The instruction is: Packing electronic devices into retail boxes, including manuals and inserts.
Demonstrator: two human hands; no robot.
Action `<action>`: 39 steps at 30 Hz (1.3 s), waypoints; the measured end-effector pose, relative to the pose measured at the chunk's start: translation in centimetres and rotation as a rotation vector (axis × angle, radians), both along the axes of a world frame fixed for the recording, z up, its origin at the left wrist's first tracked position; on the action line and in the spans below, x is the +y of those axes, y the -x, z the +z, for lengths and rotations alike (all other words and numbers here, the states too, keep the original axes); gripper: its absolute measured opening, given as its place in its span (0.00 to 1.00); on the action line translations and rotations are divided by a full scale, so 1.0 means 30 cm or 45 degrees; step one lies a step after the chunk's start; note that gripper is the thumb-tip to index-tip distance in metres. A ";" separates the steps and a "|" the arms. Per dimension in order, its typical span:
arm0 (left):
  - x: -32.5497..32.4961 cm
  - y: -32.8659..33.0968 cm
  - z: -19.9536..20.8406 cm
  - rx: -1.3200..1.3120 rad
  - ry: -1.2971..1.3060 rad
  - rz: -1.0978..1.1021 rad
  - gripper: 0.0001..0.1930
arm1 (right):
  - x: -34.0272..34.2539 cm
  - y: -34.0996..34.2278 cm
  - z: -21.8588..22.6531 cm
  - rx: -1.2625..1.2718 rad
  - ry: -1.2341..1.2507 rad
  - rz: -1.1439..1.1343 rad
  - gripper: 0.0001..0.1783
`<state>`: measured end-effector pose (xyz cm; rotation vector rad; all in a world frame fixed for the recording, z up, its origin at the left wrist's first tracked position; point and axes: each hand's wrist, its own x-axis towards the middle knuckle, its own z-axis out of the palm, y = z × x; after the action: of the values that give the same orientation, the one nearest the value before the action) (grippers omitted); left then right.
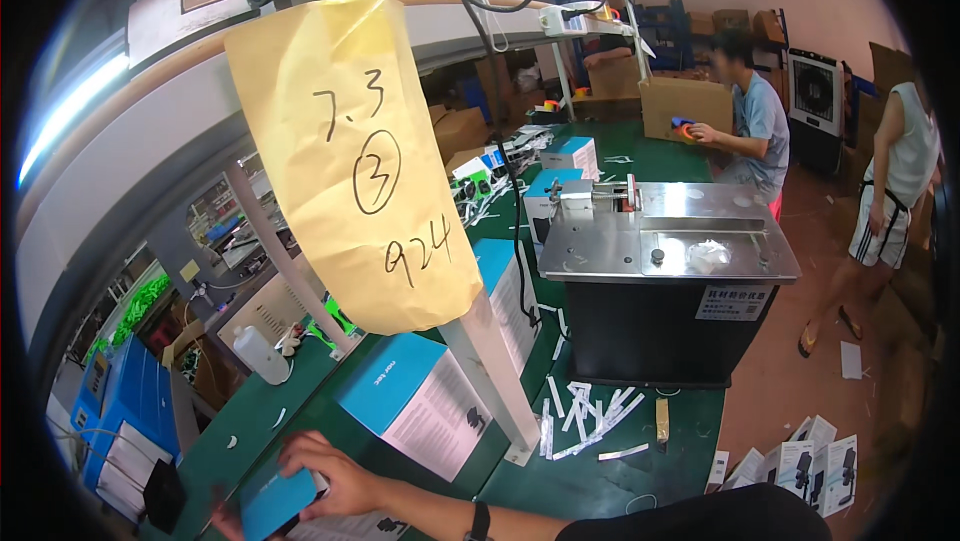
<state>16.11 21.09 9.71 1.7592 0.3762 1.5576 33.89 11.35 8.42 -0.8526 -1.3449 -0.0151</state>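
At the lower left, a blue-topped white carton (pixel 275 506) is partly cut off by the picture's lower edge. My right hand (pixel 335 476) reaches in from the right and grips the carton's upper right end, fingers over its far side and thumb on the near side. Smeared by motion, my left hand (pixel 226 518) is at the carton's left edge; its fingers cannot be made out. Just beyond my right hand stands another blue-topped white carton (pixel 420 406) with printed sides. White panels with a dark printed picture show below my right wrist.
A white post (pixel 490 381) rises beside the cartons, with a yellow paper (pixel 350 161) hanging above. Right of it stands a steel-topped black machine (pixel 665 231). Paper strips (pixel 590 416) litter the green table (pixel 690 441). A seated person (pixel 760 121) holds a tape dispenser by a cardboard box (pixel 685 106).
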 end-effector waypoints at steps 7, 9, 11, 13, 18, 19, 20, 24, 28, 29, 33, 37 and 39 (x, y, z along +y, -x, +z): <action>0.070 0.062 -0.095 0.121 -0.035 -0.255 0.47 | -0.009 -0.027 0.006 -0.122 -0.061 0.169 0.27; -0.019 0.011 -0.043 0.123 -0.069 -0.165 0.47 | -0.033 -0.039 0.023 -0.134 -0.045 0.127 0.26; -0.046 -0.004 -0.019 0.127 -0.094 -0.062 0.47 | -0.054 -0.050 0.039 -0.130 0.067 0.171 0.25; -0.019 -0.005 -0.023 0.025 -0.207 -0.122 0.44 | -0.047 -0.053 0.050 -0.171 0.067 0.123 0.25; -0.002 0.006 -0.037 0.027 -0.108 -0.028 0.29 | -0.031 -0.030 0.056 0.048 0.087 0.135 0.22; -0.015 0.003 -0.033 0.168 -0.124 0.061 0.23 | -0.032 -0.035 0.045 0.116 0.049 0.148 0.20; -0.030 -0.002 -0.017 0.136 -0.259 0.152 0.14 | -0.025 -0.025 0.044 0.114 0.069 0.154 0.20; -0.077 -0.031 0.000 0.068 -0.683 0.435 0.13 | -0.054 -0.002 0.035 0.008 -0.100 -0.040 0.19; -0.037 -0.033 -0.107 0.220 -0.985 0.654 0.13 | -0.086 -0.003 0.008 -0.067 -0.304 -0.252 0.21; -0.058 -0.036 -0.100 0.239 -0.985 0.681 0.13 | -0.088 -0.002 0.006 -0.056 -0.303 -0.221 0.21; -0.108 -0.019 -0.085 0.333 -1.304 0.897 0.16 | -0.087 0.007 -0.017 -0.246 -0.393 -0.417 0.20; -0.164 -0.053 -0.092 0.243 -1.233 0.879 0.15 | -0.104 -0.013 -0.053 -0.372 -0.417 -0.509 0.25; -0.182 -0.097 -0.105 0.184 -1.147 0.855 0.13 | -0.124 -0.039 -0.063 -0.374 -0.353 -0.547 0.24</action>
<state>19.02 15.64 6.56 2.6140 0.3861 2.3077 35.04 7.62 6.53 -0.9093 -1.3651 -0.6691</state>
